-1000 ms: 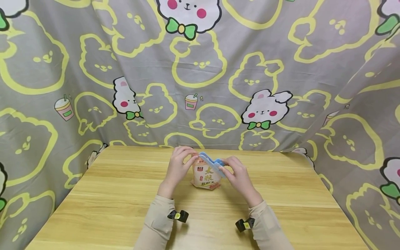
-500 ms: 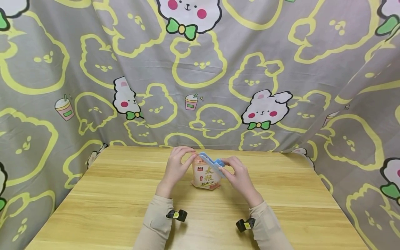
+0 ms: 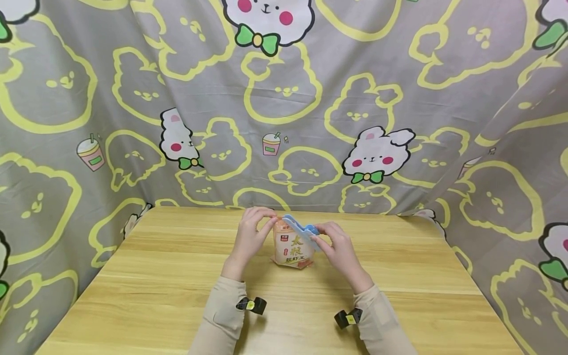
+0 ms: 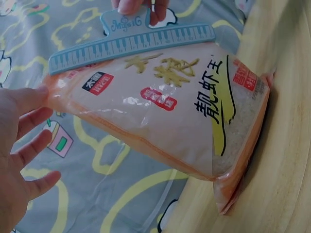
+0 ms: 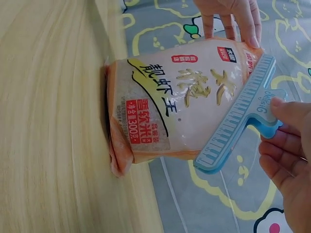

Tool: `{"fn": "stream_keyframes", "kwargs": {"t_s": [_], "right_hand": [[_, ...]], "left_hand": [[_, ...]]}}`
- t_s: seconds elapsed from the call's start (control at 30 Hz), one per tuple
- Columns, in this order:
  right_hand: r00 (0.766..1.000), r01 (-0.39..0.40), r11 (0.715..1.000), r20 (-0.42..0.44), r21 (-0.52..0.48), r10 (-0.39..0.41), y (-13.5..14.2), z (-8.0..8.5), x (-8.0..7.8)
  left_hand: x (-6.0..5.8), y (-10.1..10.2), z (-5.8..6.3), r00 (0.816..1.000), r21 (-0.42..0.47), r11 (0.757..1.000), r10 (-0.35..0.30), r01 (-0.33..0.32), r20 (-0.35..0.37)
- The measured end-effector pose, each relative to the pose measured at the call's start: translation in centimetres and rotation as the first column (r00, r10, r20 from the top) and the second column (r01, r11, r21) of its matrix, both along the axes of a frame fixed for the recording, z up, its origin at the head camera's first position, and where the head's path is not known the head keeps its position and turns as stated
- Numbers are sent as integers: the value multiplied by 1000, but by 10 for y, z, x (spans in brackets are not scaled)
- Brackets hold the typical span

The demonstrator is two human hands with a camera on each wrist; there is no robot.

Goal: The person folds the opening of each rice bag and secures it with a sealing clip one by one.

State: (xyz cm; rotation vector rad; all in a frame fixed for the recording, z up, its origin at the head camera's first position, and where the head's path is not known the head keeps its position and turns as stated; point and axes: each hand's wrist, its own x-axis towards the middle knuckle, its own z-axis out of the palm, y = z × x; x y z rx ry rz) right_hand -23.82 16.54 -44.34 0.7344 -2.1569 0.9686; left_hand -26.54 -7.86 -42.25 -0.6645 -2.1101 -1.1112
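A bag of rice (image 3: 287, 252), orange and clear with gold and black characters, stands upright on the table. A long blue bag clip (image 4: 131, 46) with a piano-key pattern and "Music" on its handle lies slantwise across the bag's upper part. My left hand (image 3: 250, 235) pinches the bag's top left corner between thumb and fingers, the other fingers spread in the left wrist view. With thumb and fingers, my right hand (image 5: 291, 150) pinches the clip's handle. The clip hides part of the bag's top edge.
The wood-grain table (image 3: 155, 286) extends around the bag on every side. Behind it and at both sides hangs a grey curtain (image 3: 301, 133) printed with cartoon rabbits and yellow outlines.
My left wrist has shifted slightly left. Both hands keep their grip on the bag corner and the clip, and the bag stays in nearly the same place.
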Motion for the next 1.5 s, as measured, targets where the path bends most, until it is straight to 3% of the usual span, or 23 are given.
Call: {"fn": "stream_keyframes", "kwargs": {"t_s": [0.3, 0.57, 0.87, 1.17, 1.5], "right_hand": [[1000, 5, 1000, -3, 16, -5, -1, 1, 1], [999, -4, 1000, 37, 2, 4, -3, 3, 3], [998, -3, 1000, 55, -10, 3, -3, 2, 2], [996, 16, 1000, 90, -22, -14, -2, 2, 4], [991, 22, 1000, 132, -21, -19, 0, 2, 2]], "left_hand": [[2, 1, 2, 999, 0, 1000, -11, 11, -45], [3, 1, 4, 1000, 2, 1000, -17, 17, -17], [1, -1, 1, 999, -13, 1000, 8, -8, -38], [2, -3, 2, 1000, -18, 1000, 16, -16, 24], [2, -5, 2, 999, -37, 999, 24, -22, 32]]}}
